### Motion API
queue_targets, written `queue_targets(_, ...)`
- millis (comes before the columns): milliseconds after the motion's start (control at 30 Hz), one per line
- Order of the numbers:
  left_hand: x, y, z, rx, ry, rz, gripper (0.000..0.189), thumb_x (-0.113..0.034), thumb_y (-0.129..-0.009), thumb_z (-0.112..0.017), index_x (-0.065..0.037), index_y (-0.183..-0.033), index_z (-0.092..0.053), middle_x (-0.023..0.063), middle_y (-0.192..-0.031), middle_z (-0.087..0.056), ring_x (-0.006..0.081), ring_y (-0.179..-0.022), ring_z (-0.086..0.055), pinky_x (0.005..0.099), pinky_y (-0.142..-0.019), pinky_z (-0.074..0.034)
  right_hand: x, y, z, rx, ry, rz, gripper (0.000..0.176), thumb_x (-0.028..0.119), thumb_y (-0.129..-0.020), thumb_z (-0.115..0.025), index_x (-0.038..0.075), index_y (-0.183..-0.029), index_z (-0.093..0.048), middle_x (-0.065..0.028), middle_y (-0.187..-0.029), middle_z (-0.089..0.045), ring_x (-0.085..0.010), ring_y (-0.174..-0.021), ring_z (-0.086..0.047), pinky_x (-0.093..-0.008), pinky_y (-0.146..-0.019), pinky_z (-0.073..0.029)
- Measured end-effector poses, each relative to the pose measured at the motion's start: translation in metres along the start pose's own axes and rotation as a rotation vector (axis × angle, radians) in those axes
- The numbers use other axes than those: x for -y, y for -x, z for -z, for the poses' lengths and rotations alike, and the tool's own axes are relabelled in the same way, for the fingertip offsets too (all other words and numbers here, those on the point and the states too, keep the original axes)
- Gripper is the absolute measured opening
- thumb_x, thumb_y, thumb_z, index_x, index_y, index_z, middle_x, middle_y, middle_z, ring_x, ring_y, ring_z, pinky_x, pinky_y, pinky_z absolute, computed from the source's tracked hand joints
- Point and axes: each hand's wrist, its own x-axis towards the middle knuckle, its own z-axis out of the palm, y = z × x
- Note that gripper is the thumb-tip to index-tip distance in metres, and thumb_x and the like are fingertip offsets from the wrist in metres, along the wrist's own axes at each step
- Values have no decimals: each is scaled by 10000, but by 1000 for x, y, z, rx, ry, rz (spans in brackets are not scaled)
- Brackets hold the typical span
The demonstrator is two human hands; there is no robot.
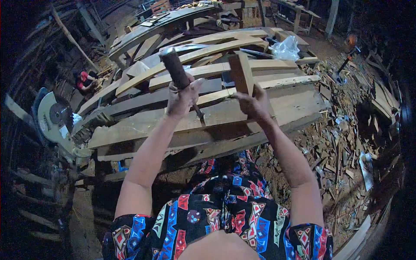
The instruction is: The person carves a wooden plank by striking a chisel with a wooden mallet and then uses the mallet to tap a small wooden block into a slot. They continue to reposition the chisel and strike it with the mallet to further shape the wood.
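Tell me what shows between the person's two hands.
In the head view, nothing held bridges the gap between the left hand and the right hand; wooden planks lying beneath show through it.

Black, colourfully patterned, short-sleeved garment (225,209)

Single head-worn view, wide-angled, facing forward and down, left hand (183,99) and right hand (254,104) close
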Motion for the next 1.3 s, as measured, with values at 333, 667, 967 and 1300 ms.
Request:
queue_targets(333,-25,3,-51,43,-1041,-411,171,-92,-663,-694,-42,-774,-574,86,-677,-601,189,-615,-590,305,-560,-463,-16,2,5,-16,-26,7,401,159,-677,-737,16,-993,-535,-34,-723,-566,-75,-549,-495,-228,-436,-380)
queue_targets(667,-13,8,-34,-328,-94,-145,175,-81,-730,-691,-95,-701,-519,-61,-537,-456,12,-423,-387,171,-375,-280,-17,2,4,-5,-27,24,388,123,-704,-719,8,-998,-494,-9,-685,-501,-57,-479,-421,-211,-392,-315)
queue_targets(967,-2,14,-29,-410,8,-155,179,-106,-755,-675,-103,-746,-496,-62,-522,-426,15,-397,-351,180,-355,-262,-17,1,7,5,99,-9,468,166,-689,-728,2,-1067,-507,-64,-855,-591,-111,-688,-538,-247,-563,-441)
queue_targets(1300,8,15,-24,-482,38,-168,195,-145,-757,-688,-105,-738,-499,-66,-529,-443,10,-412,-367,175,-373,-280,33,-17,-7,40,348,20,380,228,-679,-731,-13,-912,-553,-39,-659,-569,-90,-521,-511,-235,-442,-422)
